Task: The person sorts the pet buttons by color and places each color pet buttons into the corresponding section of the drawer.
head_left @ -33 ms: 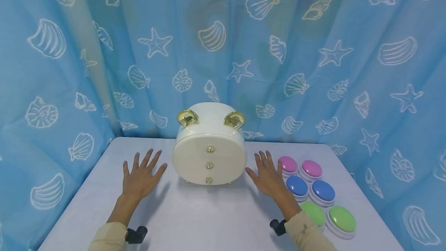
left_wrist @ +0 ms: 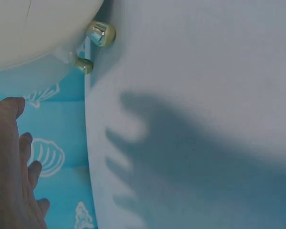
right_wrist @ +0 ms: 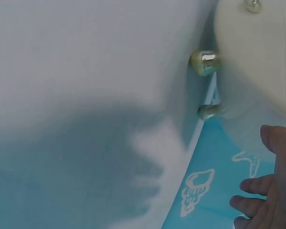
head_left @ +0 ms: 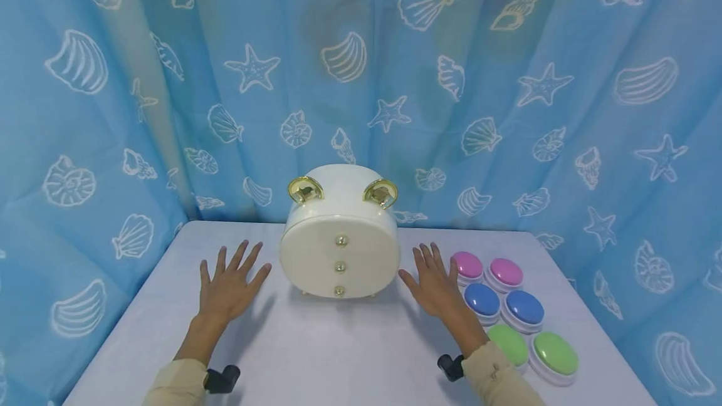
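Observation:
A glossy white oval box [head_left: 338,255] stands upright at the far middle of the table, with three gold knobs down its front. Two gold ear-shaped pieces [head_left: 305,190] sit on its top, and small gold feet [left_wrist: 101,33] show under it in both wrist views. To the left of the box hovers my left hand [head_left: 225,290], fingers spread and holding nothing. My right hand [head_left: 433,287] is held out on the other side, its thumb close to the box's right edge and its grasp empty. Both hands cast shadows on the tabletop.
Pairs of round push lights or buttons in pink [head_left: 506,272], blue [head_left: 524,307] and green [head_left: 555,353] line the table's right side, next to my right forearm. A blue shell-patterned curtain [head_left: 350,105] hangs behind the white table [head_left: 338,356]. Black straps circle both wrists.

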Motion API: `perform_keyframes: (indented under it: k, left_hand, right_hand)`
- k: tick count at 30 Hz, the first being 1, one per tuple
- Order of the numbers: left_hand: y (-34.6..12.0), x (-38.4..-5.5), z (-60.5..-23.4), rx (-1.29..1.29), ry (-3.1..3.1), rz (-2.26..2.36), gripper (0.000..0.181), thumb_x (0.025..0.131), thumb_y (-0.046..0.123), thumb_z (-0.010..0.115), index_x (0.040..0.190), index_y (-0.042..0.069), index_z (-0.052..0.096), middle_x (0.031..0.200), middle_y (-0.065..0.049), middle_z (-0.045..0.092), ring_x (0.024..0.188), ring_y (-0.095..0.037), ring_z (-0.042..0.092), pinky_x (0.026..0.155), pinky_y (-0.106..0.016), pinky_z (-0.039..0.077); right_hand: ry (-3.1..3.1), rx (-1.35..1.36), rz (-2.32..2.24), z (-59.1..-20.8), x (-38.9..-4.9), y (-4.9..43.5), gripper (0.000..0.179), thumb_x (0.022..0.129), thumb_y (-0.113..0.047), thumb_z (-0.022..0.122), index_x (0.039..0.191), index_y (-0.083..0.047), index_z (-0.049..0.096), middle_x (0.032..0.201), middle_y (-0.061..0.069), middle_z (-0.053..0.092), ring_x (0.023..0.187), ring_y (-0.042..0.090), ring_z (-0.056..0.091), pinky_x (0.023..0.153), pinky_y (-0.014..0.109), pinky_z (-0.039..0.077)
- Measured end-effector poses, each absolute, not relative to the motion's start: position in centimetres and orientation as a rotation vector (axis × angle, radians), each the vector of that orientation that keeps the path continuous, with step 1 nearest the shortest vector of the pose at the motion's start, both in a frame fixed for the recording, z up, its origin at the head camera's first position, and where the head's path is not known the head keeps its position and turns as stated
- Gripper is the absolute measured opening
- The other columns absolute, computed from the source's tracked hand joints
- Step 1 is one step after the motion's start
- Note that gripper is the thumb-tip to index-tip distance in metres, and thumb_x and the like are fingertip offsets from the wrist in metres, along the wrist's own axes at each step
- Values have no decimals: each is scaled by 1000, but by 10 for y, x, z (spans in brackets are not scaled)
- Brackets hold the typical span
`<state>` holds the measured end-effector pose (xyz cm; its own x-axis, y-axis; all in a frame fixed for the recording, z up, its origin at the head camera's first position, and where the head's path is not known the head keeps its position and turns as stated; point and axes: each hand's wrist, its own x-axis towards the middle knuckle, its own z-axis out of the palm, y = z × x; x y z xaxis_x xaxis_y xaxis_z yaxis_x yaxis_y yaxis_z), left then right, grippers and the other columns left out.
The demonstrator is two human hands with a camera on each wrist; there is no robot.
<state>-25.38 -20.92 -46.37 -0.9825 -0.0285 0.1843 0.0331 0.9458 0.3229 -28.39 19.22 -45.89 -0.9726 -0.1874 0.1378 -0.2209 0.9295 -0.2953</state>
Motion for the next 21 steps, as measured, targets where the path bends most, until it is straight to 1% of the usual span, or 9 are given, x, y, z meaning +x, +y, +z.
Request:
perform_keyframes:
  k: [2, 5, 7, 9, 12, 13, 17, 19, 21]
  left_hand:
    - [-210, -255, -465, -18, -2906, -508, 74, 101, 62, 34, 159, 17, 28, 164, -19, 17, 147, -52, 3, 110, -72, -11]
    - [-210, -257, -463, -34, -2858, -632, 73, 102, 61, 33, 159, 15, 27, 163, -20, 19, 147, -51, 6, 111, -72, -8]
    - [-210, -257, -459, -48, -2783, -841, 72, 103, 59, 34, 159, 15, 27, 163, -18, 22, 148, -47, 11, 114, -70, 1]
    - [-208, -257, -452, -62, -2658, -1122, 69, 104, 57, 37, 159, 17, 27, 162, -14, 26, 148, -42, 18, 116, -68, 11]
    - [-202, -257, -441, -123, -2407, -1537, 63, 105, 52, 42, 158, 22, 31, 160, -6, 33, 147, -35, 27, 114, -66, 22]
    - [-199, -257, -437, -146, -2342, -1634, 60, 105, 50, 43, 158, 23, 32, 159, -4, 35, 146, -33, 29, 114, -65, 23]
    - [-185, -261, -428, -290, -2190, -1808, 52, 106, 38, 47, 155, 21, 39, 156, 0, 40, 142, -29, 39, 115, -57, 29]
    - [-181, -263, -427, -332, -2190, -1816, 50, 106, 37, 49, 153, 21, 42, 155, 2, 41, 141, -27, 41, 115, -54, 32]
    - [-179, -265, -426, -344, -2209, -1790, 49, 104, 39, 53, 150, 24, 46, 153, 3, 43, 140, -27, 42, 113, -54, 35]
  right_hand:
    - [-2969, 330, 470, -459, -283, 191, 69, 102, -44, 51, 151, 3, 36, 160, 23, 25, 151, 39, 6, 115, 69, 0]
    - [-2914, 357, 494, -458, -279, 190, 59, 99, -35, 60, 143, 3, 48, 154, 24, 37, 148, 41, 19, 115, 69, 11]
    - [-2877, 352, 533, -458, -273, 190, 48, 97, -29, 64, 134, 1, 57, 148, 22, 46, 143, 41, 31, 113, 66, 23]
    - [-2840, 336, 626, -457, -265, 190, 36, 95, -22, 66, 125, -2, 65, 142, 19, 52, 137, 39, 41, 110, 62, 34]
    - [-2788, 295, 778, -455, -250, 189, 23, 94, -17, 67, 114, -6, 71, 133, 14, 59, 128, 36, 52, 104, 56, 45]
    - [-2768, 289, 817, -454, -243, 188, 20, 94, -16, 67, 111, -8, 72, 130, 12, 60, 125, 34, 54, 102, 54, 47]
    - [-2672, 267, 930, -449, -219, 180, 15, 92, -12, 70, 106, -15, 75, 118, 2, 66, 109, 25, 63, 91, 47, 54]
    - [-2646, 257, 964, -444, -207, 172, 17, 92, -10, 71, 106, -20, 75, 114, -3, 66, 102, 20, 64, 86, 42, 56]
    - [-2635, 250, 993, -439, -198, 164, 20, 92, -10, 70, 106, -23, 74, 111, -8, 65, 96, 14, 62, 83, 36, 57]
